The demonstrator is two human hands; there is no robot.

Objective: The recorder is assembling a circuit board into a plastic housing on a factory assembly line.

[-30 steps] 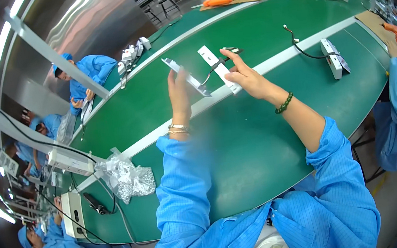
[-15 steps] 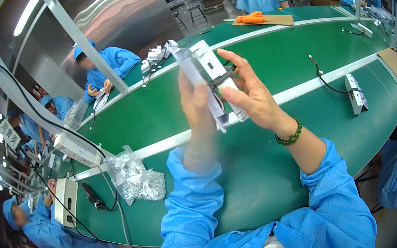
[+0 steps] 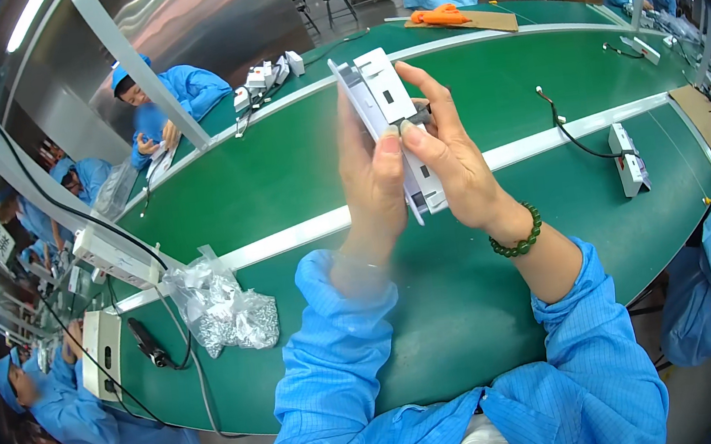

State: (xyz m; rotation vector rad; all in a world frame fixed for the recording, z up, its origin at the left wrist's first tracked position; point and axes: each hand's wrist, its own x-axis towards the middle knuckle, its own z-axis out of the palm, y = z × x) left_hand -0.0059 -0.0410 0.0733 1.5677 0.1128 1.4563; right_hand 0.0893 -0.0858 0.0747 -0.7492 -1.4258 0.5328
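Note:
Above the green work surface, I hold a white plastic housing point(image 3: 381, 83) upright and slightly tilted between both hands. It has a thin panel point(image 3: 356, 99) along its left side and a small dark rectangular slot. My left hand point(image 3: 370, 181), a little blurred, grips the panel side, fingers behind it and thumb on the near side. My right hand point(image 3: 459, 166), with a green bead bracelet point(image 3: 522, 234) at its wrist, is closed round the right side. Both thumbs meet at the middle, where a dark cable point(image 3: 420, 114) partly shows. The thumbs and fingers hide the rest of the cable.
A clear bag of small metal parts point(image 3: 239, 318) lies left, near a black plug point(image 3: 150, 342) and white power boxes point(image 3: 101, 356). A similar white unit with a cable point(image 3: 626, 158) lies right. An orange glue gun point(image 3: 442, 16) rests on cardboard at the back. Co-workers sit around.
The panel and the housing, apart at an angle before, are now closer together. My left thumb has come over to the middle beside the right thumb. The whole view has shifted slightly.

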